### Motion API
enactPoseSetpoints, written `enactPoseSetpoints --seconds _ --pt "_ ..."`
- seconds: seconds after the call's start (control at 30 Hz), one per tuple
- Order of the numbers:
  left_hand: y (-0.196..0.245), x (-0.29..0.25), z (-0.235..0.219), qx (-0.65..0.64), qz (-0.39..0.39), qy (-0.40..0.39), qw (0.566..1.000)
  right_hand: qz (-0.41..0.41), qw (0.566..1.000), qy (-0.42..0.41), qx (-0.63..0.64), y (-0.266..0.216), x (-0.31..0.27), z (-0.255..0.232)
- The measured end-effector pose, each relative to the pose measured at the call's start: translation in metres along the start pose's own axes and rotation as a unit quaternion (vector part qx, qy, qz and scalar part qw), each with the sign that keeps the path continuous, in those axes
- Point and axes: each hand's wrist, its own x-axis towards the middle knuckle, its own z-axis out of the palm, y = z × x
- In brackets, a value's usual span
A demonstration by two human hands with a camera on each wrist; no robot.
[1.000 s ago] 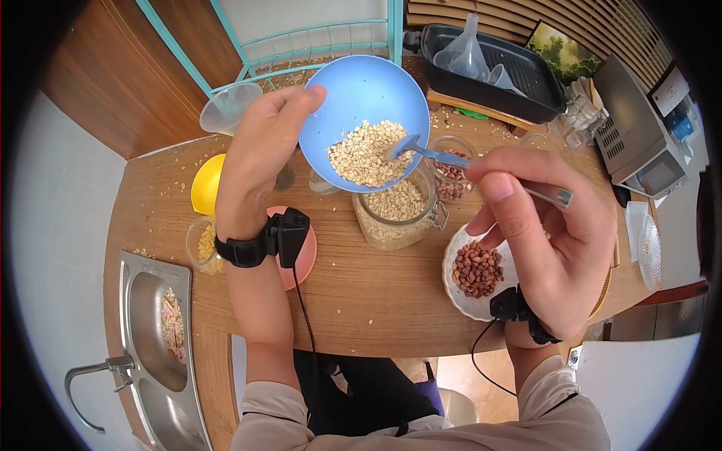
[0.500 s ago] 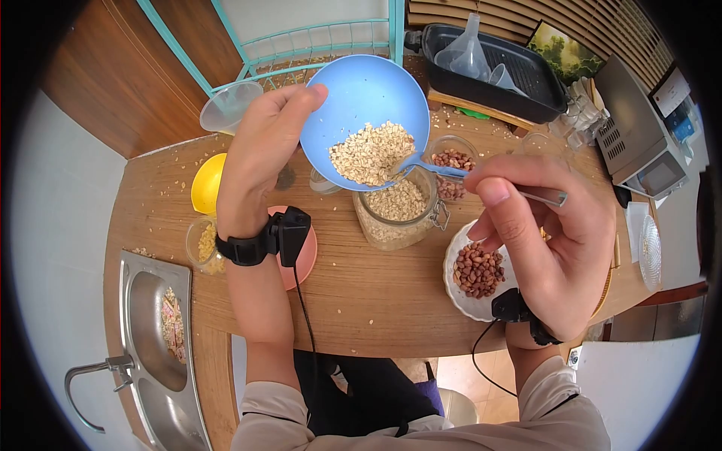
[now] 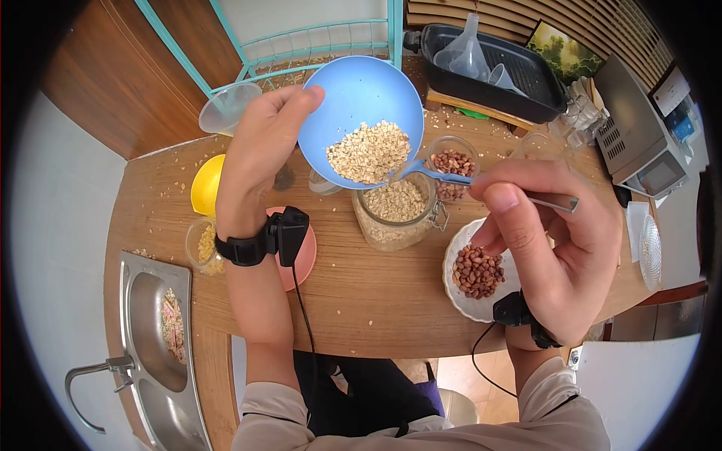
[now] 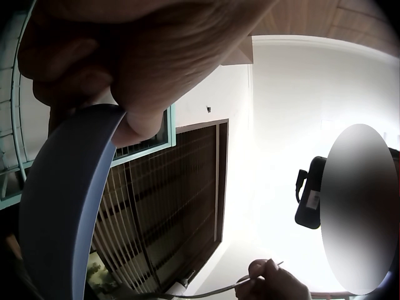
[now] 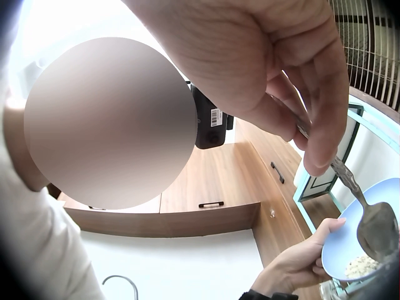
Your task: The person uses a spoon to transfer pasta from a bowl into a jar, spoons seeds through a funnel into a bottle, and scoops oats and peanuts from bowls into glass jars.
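My left hand [image 3: 259, 146] grips the left rim of a light blue bowl [image 3: 368, 86], thumb on the inner side. The bowl tilts toward me, with rolled oats [image 3: 368, 154] gathered at its lower side. Between thumb and fingers, my right hand [image 3: 560, 248] pinches the handle of a metal spoon [image 5: 378, 228]. The spoon's head is at the bowl's lower right rim, beside the oats. Directly below that rim stands an open glass jar [image 3: 391, 234] with a wire clasp, holding more oats [image 3: 395, 200]. In the left wrist view the bowl's side shows, its contents hidden.
Under my right hand is a white scalloped bowl [image 3: 453, 289] of reddish nuts [image 3: 479, 270]. Another nut-filled glass container [image 3: 451, 160] stands behind. Pink bowl [image 3: 304, 255], yellow bowl [image 3: 207, 186] and a clear cup [image 3: 201, 244] sit left, near the sink [image 3: 154, 331]. A black pan [image 3: 489, 83] lies behind.
The spoon has moved from amid the oats down to the bowl's lower right rim, over the jar. My right hand has shifted slightly right; the left hand and bowl have barely moved.
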Motion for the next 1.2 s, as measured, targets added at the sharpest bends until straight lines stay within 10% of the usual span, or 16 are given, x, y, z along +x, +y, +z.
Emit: enactPoseSetpoints --seconds 1.2 --pt "-0.003 0.002 0.003 -0.014 -0.008 -0.005 1.0 -0.062 0.996 0.021 -0.054 0.002 0.002 0.01"
